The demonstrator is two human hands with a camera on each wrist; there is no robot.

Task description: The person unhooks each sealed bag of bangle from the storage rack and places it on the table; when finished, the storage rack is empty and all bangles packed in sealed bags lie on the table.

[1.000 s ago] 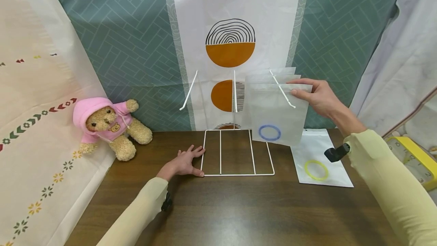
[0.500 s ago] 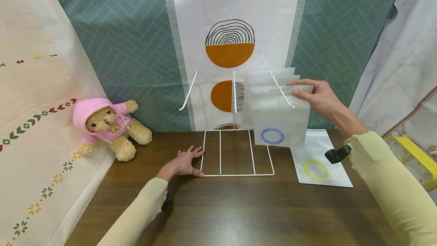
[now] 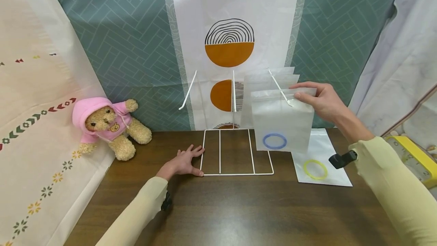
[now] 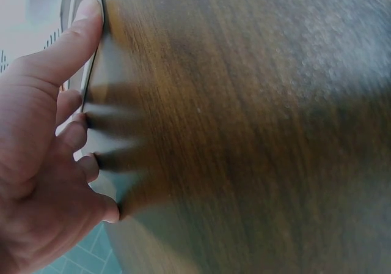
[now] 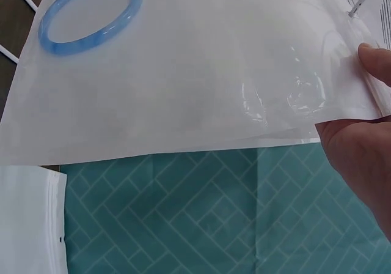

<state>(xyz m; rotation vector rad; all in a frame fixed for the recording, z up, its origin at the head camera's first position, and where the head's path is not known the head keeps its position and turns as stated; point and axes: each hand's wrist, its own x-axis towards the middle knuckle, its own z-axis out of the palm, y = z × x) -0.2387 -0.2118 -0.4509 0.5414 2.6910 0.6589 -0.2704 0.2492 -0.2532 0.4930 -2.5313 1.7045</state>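
In the right half of the frame, the person's right hand (image 3: 322, 100) has its grip closed at thumb and finger on the upper right corner of a frosted, translucent plastic bag with a blue ring near its bottom edge (image 3: 283, 122). The bag hangs upright, its sheet dropping down and leftward from that grip, and its top strip crosses the rightmost white metal prong (image 3: 279, 86), which seems to pass through it; the right hand is much the nearer of the two to this crossing. Behind it show the edges of further milky bags (image 3: 288, 70). Near the middle of the frame, the left hand (image 3: 184, 162) has fingers spread and apart, touching the left side of the white wire rack's rectangular base (image 3: 239, 175) on the brown wood-grain counter (image 3: 222, 208). Right of the rack, a whitish flat pouch with a yellow ring (image 3: 331, 158) lies on the counter, partly hidden by the hanging bag. In the right wrist view the held plastic looks thin, glossy and puckered beside the grip, while the blue ring (image 5: 91, 40) is smooth and round. A curly-furred plush bear in a pink hoodie (image 3: 109, 126) leans at left.
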